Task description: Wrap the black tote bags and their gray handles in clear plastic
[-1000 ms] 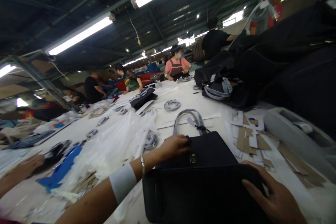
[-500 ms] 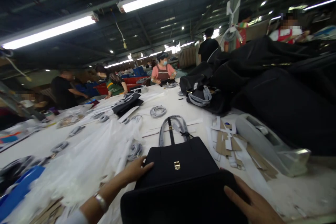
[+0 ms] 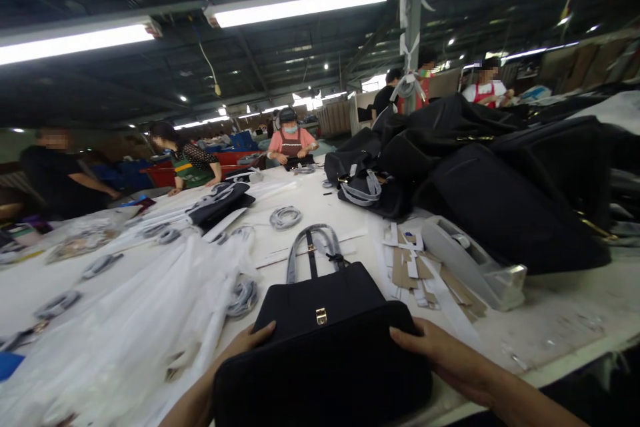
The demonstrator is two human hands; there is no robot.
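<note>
A black handbag (image 3: 325, 360) with a gold buckle lies tilted in front of me, its base towards me. Its handles (image 3: 315, 240), wrapped in grey protective film, stretch away from me on the white table (image 3: 350, 213). At the bag's left side is my left hand (image 3: 245, 343), gripping the edge with the thumb on top. My right hand (image 3: 425, 340) holds the right side near the base, thumb over the edge and the other fingers partly hidden behind it.
Right of the bag are a grey tape dispenser (image 3: 470, 267) and scattered paper strips (image 3: 415, 267). Behind them rises a heap of black bags (image 3: 515, 193). Clear plastic sheeting (image 3: 150, 320) covers the left side. Wrapped coils (image 3: 285, 217) lie farther off, and a person (image 3: 291, 140) works across the table.
My view has swung to the right. The right hand has come up along the bag's side with its thumb on the edge. The left hand has shifted back towards the base.
</note>
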